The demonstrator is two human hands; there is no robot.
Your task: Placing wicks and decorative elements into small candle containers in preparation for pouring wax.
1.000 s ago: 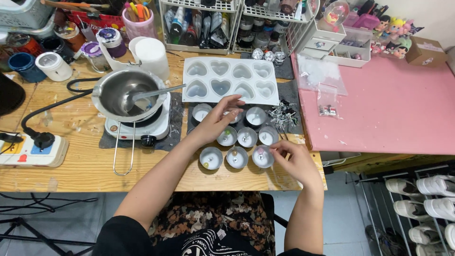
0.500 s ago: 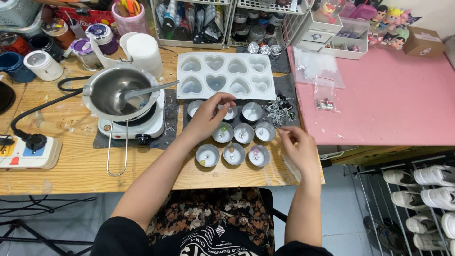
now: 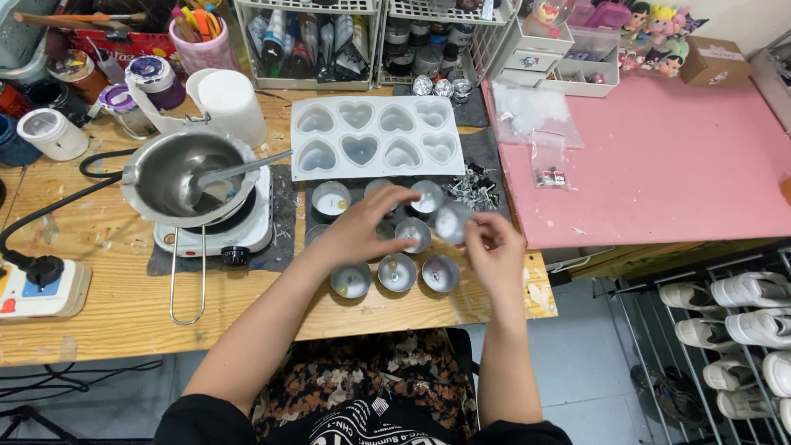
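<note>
Tealight cup: small, round, silvery, blurred.

The right hand is pinching a small metal candle cup between its fingertips, lifted above the other tin cups sitting just below and left of the grip. The left hand is hovering open beside it, fingers spread over the cups. Beyond the grip, a white heart mould is lying; far left, a metal pot is sitting on a hotplate.
</note>
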